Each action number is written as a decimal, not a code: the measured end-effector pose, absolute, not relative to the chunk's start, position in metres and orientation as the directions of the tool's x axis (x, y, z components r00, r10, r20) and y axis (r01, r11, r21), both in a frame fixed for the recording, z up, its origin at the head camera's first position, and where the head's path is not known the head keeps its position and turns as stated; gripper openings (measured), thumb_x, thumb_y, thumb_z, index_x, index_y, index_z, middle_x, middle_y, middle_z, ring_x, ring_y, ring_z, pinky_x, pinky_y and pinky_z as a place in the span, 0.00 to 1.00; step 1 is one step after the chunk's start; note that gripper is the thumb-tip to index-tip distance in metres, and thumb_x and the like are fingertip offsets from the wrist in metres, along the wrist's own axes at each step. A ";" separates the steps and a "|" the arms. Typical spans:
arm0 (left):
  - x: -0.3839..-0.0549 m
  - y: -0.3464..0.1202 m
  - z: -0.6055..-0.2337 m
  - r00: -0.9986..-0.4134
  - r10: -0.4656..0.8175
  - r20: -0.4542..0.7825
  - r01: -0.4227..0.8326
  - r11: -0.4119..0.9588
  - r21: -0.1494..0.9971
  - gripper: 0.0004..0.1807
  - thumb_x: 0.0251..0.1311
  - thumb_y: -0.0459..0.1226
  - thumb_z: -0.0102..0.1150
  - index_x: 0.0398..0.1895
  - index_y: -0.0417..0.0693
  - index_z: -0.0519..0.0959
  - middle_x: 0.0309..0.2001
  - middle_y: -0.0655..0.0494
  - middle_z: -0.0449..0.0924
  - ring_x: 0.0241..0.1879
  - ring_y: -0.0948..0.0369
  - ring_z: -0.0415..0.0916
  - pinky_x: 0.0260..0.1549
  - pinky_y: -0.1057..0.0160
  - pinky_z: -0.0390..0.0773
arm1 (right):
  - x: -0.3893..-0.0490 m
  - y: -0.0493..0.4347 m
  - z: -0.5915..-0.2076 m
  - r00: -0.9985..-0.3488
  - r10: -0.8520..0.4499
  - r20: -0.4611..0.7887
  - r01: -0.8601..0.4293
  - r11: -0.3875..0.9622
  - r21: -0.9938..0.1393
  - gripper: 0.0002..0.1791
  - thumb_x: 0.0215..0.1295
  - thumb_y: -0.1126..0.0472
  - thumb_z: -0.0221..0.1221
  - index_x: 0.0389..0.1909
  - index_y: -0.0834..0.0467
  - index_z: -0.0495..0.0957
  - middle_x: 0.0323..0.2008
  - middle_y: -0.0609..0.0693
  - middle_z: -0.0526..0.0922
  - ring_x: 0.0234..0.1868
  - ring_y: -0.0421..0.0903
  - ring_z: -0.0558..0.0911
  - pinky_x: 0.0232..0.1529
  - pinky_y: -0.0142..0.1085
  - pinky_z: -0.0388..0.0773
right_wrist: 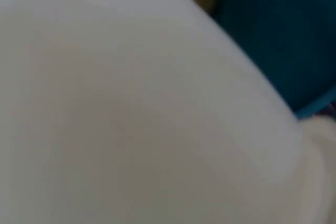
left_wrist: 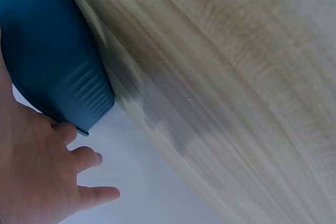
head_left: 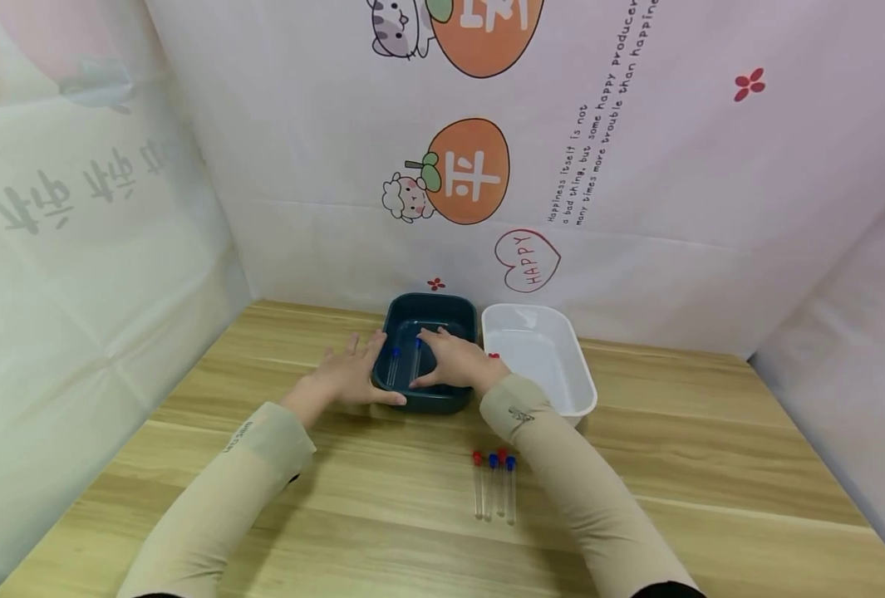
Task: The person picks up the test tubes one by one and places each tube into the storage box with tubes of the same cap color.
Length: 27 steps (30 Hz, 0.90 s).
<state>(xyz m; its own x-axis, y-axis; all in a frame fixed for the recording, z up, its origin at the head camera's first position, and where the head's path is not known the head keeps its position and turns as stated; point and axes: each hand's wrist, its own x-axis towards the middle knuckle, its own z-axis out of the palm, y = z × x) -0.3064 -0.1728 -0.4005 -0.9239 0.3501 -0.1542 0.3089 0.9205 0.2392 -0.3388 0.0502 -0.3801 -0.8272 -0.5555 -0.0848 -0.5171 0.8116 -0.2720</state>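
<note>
My left hand point(head_left: 350, 378) rests against the near-left corner of a dark teal bin point(head_left: 430, 401), its fingers spread and its thumb along the front. In the left wrist view, the same bin point(left_wrist: 58, 40) rises beside the fingers point(left_wrist: 89, 158). Over the bin's inside reaches my right hand point(head_left: 453, 361), thumb and fingers apart around a clear test tube with a blue cap point(head_left: 419, 342); no firm hold shows. A second blue-capped test tube point(head_left: 395, 355) lies to its left in the bin. The right wrist view is mostly a blurred pale surface, with the fingers largely hidden.
Right of the teal bin stands a white bin point(head_left: 539, 349); a red cap point(head_left: 494, 356) shows at its left side, partly behind my right hand. Several test tubes point(head_left: 489, 490) with red and blue caps lie nearer on the wooden table point(head_left: 382, 515). Printed cloth point(head_left: 636, 274) hangs behind.
</note>
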 end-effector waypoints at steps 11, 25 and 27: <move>-0.301 -0.172 -0.402 -0.919 0.363 -0.158 0.324 0.919 0.225 0.70 0.53 0.76 0.57 0.84 0.44 0.39 0.83 0.46 0.38 0.79 0.38 0.37 0.68 0.25 0.43 | -0.342 0.037 -0.397 -0.828 -0.548 -0.120 -0.503 0.821 -0.271 0.52 0.62 0.39 0.70 0.79 0.61 0.60 0.77 0.58 0.61 0.78 0.58 0.57 0.73 0.53 0.61; -0.302 -0.172 -0.399 -0.921 0.356 -0.155 0.315 0.919 0.239 0.69 0.54 0.76 0.56 0.84 0.46 0.36 0.83 0.48 0.36 0.80 0.40 0.34 0.68 0.26 0.40 | -0.355 0.029 -0.404 -0.833 -0.535 -0.141 -0.490 0.832 -0.260 0.49 0.63 0.41 0.70 0.78 0.60 0.62 0.77 0.58 0.61 0.78 0.59 0.56 0.73 0.55 0.59; -0.302 -0.172 -0.398 -0.922 0.355 -0.156 0.314 0.920 0.236 0.69 0.54 0.76 0.57 0.84 0.47 0.36 0.83 0.48 0.36 0.80 0.40 0.34 0.69 0.26 0.40 | -0.357 0.029 -0.406 -0.832 -0.536 -0.143 -0.491 0.832 -0.257 0.49 0.64 0.41 0.70 0.78 0.60 0.62 0.77 0.58 0.61 0.78 0.59 0.56 0.74 0.54 0.59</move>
<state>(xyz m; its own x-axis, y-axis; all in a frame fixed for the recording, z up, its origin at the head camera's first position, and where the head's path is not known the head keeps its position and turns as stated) -0.3025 -0.1718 -0.3982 -0.9219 0.3548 -0.1556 0.3140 0.9195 0.2363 -0.3573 0.0287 -0.4059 -0.8322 -0.5356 -0.1434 -0.4914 0.8323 -0.2566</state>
